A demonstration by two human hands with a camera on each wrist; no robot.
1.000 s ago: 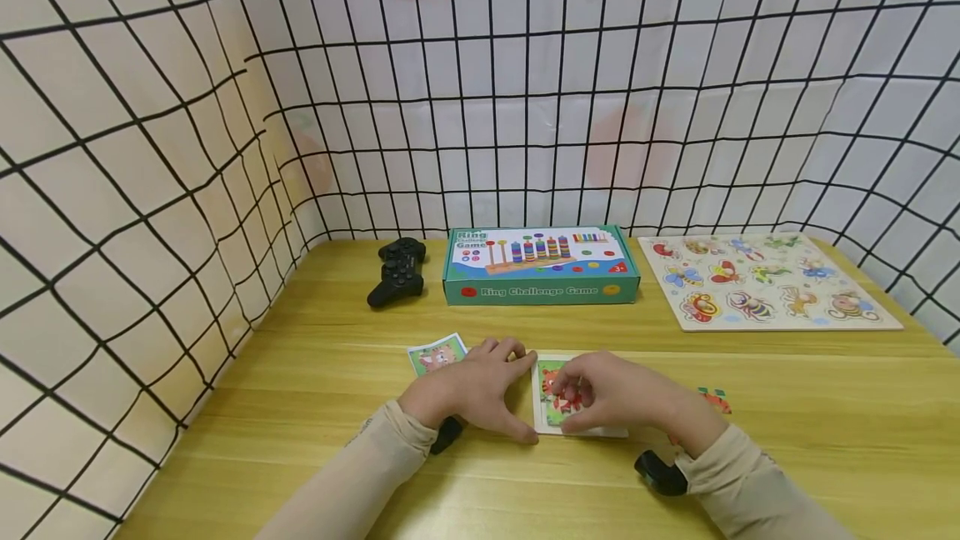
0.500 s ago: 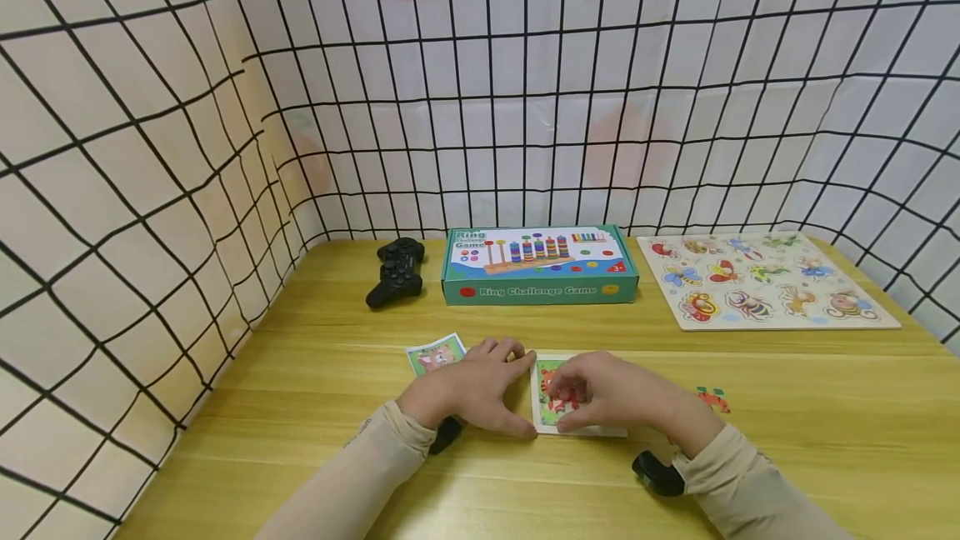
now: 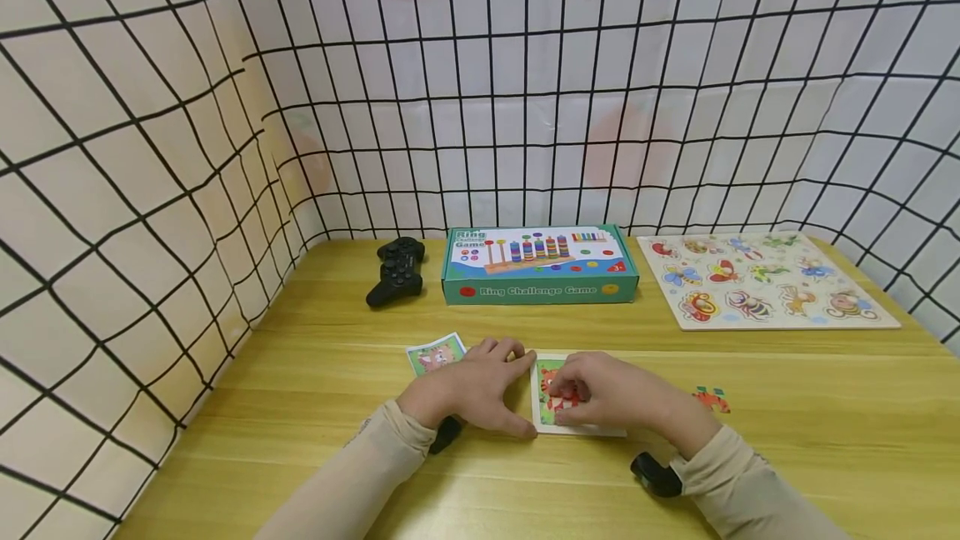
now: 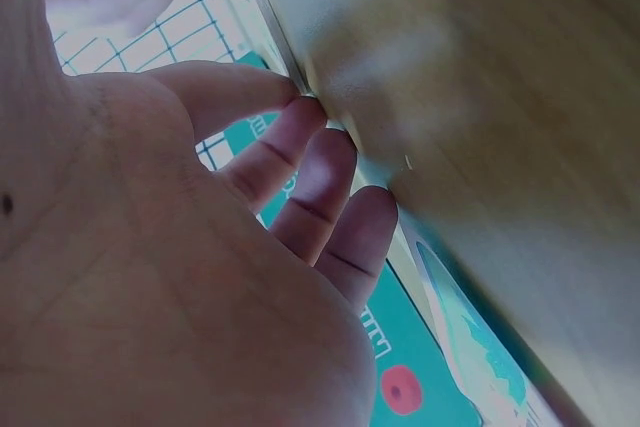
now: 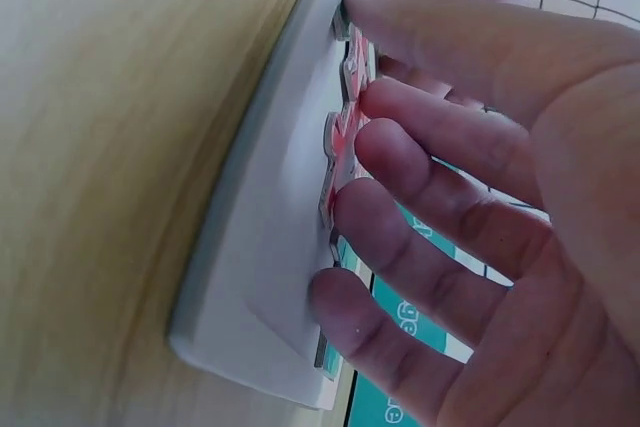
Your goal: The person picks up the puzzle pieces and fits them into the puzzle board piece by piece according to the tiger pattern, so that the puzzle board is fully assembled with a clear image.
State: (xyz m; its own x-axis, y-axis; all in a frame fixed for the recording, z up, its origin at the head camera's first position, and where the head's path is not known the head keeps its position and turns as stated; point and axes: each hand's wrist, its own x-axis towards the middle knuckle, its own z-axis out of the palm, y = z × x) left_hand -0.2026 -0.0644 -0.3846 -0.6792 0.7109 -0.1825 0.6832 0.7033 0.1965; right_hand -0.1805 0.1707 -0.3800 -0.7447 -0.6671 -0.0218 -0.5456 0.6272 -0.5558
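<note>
In the head view a white puzzle tray [image 3: 537, 407] lies on the table with tiger puzzle pieces [image 3: 547, 386] filling its left part. My left hand [image 3: 480, 386] rests at the tray's left edge, index finger and thumb spread. Over the tray, my right hand [image 3: 618, 394] touches the pieces. Its thumb [image 5: 420, 27] and spread fingers press along the pieces' edge in the right wrist view, where the tray's white floor [image 5: 270, 237] shows bare. In the left wrist view, the left fingers [image 4: 320, 182] are together with their tips down by the table.
Right of the hand lies a loose red and green puzzle piece [image 3: 710, 399]. A tiger picture card [image 3: 437, 354] is partly under the left hand. Behind stand a black game controller [image 3: 397, 272], a Ring Challenge Game box [image 3: 540, 269] and an insect puzzle board [image 3: 765, 286].
The right hand's fingers have shifted slightly on the puzzle pieces, and its thumb has moved up a little from the tray's lower edge. The left hand has stayed still.
</note>
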